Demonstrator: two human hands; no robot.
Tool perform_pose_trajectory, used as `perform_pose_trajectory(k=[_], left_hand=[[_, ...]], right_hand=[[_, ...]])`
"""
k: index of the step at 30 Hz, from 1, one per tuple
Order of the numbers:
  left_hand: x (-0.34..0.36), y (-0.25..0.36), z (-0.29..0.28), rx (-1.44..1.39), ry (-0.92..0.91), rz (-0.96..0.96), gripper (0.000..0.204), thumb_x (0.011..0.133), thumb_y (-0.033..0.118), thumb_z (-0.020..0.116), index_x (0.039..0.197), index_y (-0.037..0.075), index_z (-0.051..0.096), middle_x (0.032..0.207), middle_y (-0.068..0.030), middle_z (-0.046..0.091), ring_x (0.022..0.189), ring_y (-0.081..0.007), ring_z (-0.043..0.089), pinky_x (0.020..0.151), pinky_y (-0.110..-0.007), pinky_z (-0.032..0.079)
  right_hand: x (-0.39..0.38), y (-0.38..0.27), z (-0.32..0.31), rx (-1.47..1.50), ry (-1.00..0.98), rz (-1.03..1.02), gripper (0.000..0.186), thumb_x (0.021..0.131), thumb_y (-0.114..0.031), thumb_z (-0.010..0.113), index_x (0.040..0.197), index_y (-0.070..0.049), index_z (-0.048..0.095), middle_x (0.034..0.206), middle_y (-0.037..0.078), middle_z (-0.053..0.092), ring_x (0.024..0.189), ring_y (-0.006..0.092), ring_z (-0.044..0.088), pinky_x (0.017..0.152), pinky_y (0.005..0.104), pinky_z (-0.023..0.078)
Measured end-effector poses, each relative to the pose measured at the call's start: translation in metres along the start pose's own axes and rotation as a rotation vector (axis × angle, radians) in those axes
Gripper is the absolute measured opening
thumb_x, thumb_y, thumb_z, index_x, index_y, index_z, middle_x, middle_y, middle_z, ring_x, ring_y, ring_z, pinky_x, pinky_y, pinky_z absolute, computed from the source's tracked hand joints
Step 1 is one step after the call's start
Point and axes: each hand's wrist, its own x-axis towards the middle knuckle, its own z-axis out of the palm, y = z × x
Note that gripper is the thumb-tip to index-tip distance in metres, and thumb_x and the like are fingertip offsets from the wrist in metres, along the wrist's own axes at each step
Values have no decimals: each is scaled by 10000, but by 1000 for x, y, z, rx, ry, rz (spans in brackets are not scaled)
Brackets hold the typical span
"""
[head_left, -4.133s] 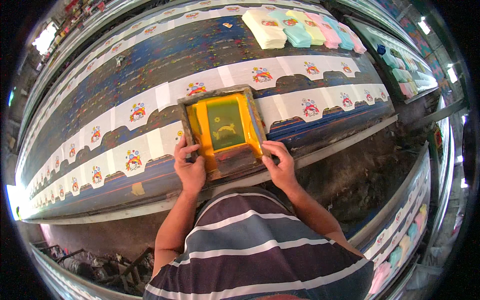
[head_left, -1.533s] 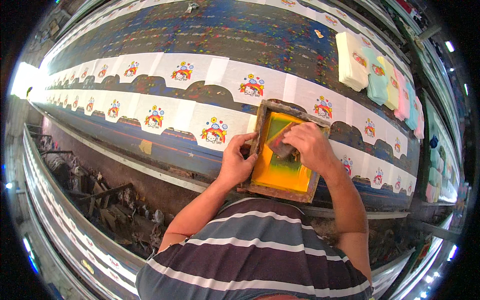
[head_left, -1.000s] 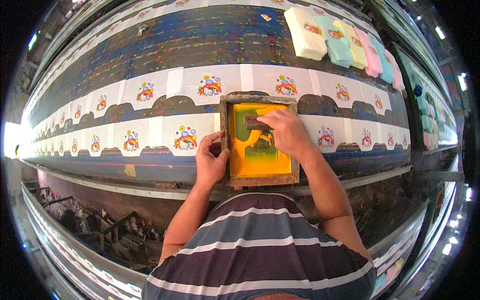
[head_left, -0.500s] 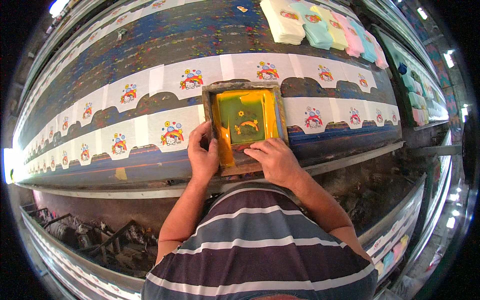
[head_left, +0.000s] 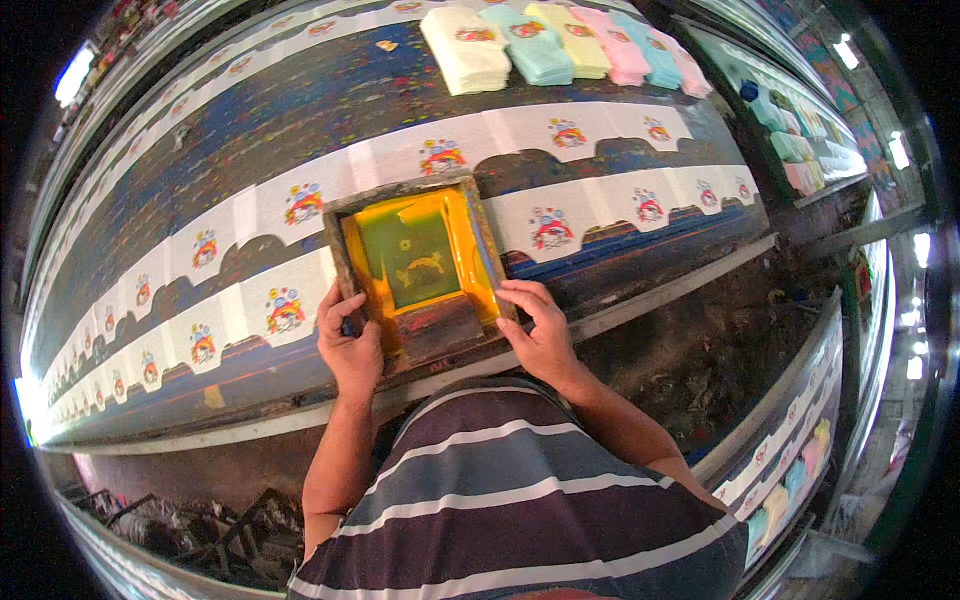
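Between my hands is a wooden-edged printing screen (head_left: 342,250), slightly tilted in the view. Thick yellow ink (head_left: 466,240) lies along its sides and upper end. The greenish mesh (head_left: 405,255) shows a small arch-and-flower design in yellow. A dark reddish-brown block (head_left: 430,322) sits inside at the near end; its kind is unclear. My left hand (head_left: 350,345) grips the near left side of the frame, thumb and fingers around the rim. On the near right corner, my right hand (head_left: 540,330) pinches the rim. White pieces (head_left: 245,325) printed with colourful rainbows lie beside the screen.
Rows of printed white pieces run along the long dark, ink-spotted table (head_left: 270,130). Stacks of cream, blue, yellow and pink printed cloth (head_left: 545,60) stand at the far side. The table's pale metal edge (head_left: 640,305) passes in front of me. Another loaded table (head_left: 790,440) is at the right.
My right hand has gone from the screen's inner near end to its right rim. The colours seen through the mesh have faded to yellow. The whole view has shifted and turned.
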Motion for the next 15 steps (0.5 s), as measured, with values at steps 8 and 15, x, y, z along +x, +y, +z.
perform_pose_trajectory(k=[8, 15], left_hand=[[-17, 35, 107, -97, -6, 48, 409, 831, -133, 724, 1172, 87, 783, 1636, -260, 620, 1566, -395, 582, 1298, -487, 438], [-34, 61, 205, -97, -33, 26, 401, 829, -134, 729, 1163, 84, 777, 1634, -270, 618, 1548, -406, 591, 1303, -482, 431]], right_hand=[[-8, 70, -82, 62, 50, 45, 417, 964, 15, 789, 1379, 1, 758, 1471, 180, 730, 1356, 322, 716, 1169, 434, 561], [-8, 119, -161, 20, 84, 52, 420, 951, 9, 787, 1370, -4, 758, 1450, 185, 748, 1377, 342, 708, 1206, 461, 531]])
